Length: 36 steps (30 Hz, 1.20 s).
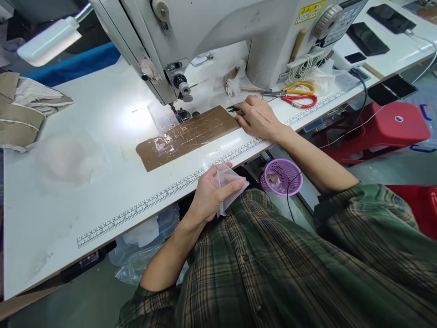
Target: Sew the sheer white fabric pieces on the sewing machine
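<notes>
My left hand (pixel 206 193) is closed at the table's front edge, pinching a folded piece of sheer white fabric (pixel 227 182) between thumb and fingers. My right hand (pixel 256 116) rests on the table by the right end of a brown taped strip (pixel 191 136), its fingers curled round thread snips (pixel 232 109). Only the snips' dark pointed tips show; the rest is hidden under the fingers. The brown strip lies flat in front of the sewing machine's presser foot (pixel 184 115) and bears shiny clear tape.
The sewing machine (pixel 218 27) stands over the white table (pixel 85 191), which has a printed ruler along its front. Scissors with yellow and red handles (pixel 300 94) lie right of my right hand. Folded beige fabric (pixel 23 109) sits far left; a purple basket (pixel 283 175) stands below the edge.
</notes>
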Motion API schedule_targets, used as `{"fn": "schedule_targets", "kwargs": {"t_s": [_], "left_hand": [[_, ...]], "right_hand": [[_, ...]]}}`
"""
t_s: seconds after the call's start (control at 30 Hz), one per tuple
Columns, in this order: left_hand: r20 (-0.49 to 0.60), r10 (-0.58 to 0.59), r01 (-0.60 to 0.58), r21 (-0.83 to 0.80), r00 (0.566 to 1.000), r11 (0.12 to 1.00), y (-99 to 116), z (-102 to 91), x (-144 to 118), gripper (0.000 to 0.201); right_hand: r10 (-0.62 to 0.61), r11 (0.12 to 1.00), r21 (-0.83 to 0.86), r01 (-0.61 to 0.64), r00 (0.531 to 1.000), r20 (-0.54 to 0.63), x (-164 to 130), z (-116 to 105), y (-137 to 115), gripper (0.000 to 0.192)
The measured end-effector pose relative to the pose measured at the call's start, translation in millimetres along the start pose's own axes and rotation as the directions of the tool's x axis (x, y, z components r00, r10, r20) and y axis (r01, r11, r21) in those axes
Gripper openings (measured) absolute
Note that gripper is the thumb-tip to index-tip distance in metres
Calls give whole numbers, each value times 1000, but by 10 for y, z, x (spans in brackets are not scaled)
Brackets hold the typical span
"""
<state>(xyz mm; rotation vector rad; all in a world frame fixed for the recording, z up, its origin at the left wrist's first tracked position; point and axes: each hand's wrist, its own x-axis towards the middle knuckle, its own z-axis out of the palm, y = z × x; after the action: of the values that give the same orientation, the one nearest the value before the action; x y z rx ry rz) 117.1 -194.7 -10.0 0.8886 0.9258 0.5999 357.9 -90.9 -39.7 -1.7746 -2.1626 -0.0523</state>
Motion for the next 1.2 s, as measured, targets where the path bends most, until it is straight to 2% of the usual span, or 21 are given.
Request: {"fn": "schedule_targets", "kwargs": {"t_s": [0.1,0.23,0.3,0.4,0.47,0.5,0.53,0.6,0.67,0.7,0.8,0.9,0.97,1.2], "left_hand": [[18,-2,2,-18,1000,1000,7,11,40,62],[13,15,-15,-4,1000,1000,25,35,97,60],[14,15,-15,-3,1000,1000,40,52,113,59],[3,15,-15,-15,1000,1000,63,77,122,59],[-14,23,-24,-40,1000,999,74,91,126,58],[-26,28,-29,-54,999,998,79,98,130,58],[-38,31,-33,-65,999,997,84,104,135,58],[-65,38,-43,-85,997,995,95,117,152,58],[-86,43,-52,-102,995,993,106,132,176,58],[-96,46,-56,-110,994,992,110,141,190,58],[-102,45,-57,-125,994,990,115,172,230,56],[-87,37,-47,-124,996,991,112,202,257,56],[-88,41,-51,-119,995,992,109,214,263,54],[-113,68,-80,-102,991,992,106,215,258,51]], "right_hand": [[-53,998,-25,53,999,-4,46,-47,17,43],[-78,994,-63,85,991,109,188,-81,68,34],[-81,990,-102,94,989,126,256,-83,70,30],[-70,994,-79,71,997,21,233,-132,-1,28],[-14,996,88,25,992,-126,68,-217,-120,29],[39,975,224,6,980,-195,-66,-270,-200,30],[117,920,391,-29,972,-202,-227,-324,-289,31],[240,728,672,-136,969,-64,-595,-413,-471,33],[238,565,805,-182,970,52,-946,-451,-626,29],[226,552,810,-197,971,82,-1090,-448,-686,29],[230,584,759,-288,955,186,-1339,-391,-797,41],[302,585,738,-335,935,185,-1371,-329,-839,51],[312,601,733,-319,938,152,-1343,-310,-850,51],[223,688,688,-231,970,102,-1265,-333,-859,37]]}}
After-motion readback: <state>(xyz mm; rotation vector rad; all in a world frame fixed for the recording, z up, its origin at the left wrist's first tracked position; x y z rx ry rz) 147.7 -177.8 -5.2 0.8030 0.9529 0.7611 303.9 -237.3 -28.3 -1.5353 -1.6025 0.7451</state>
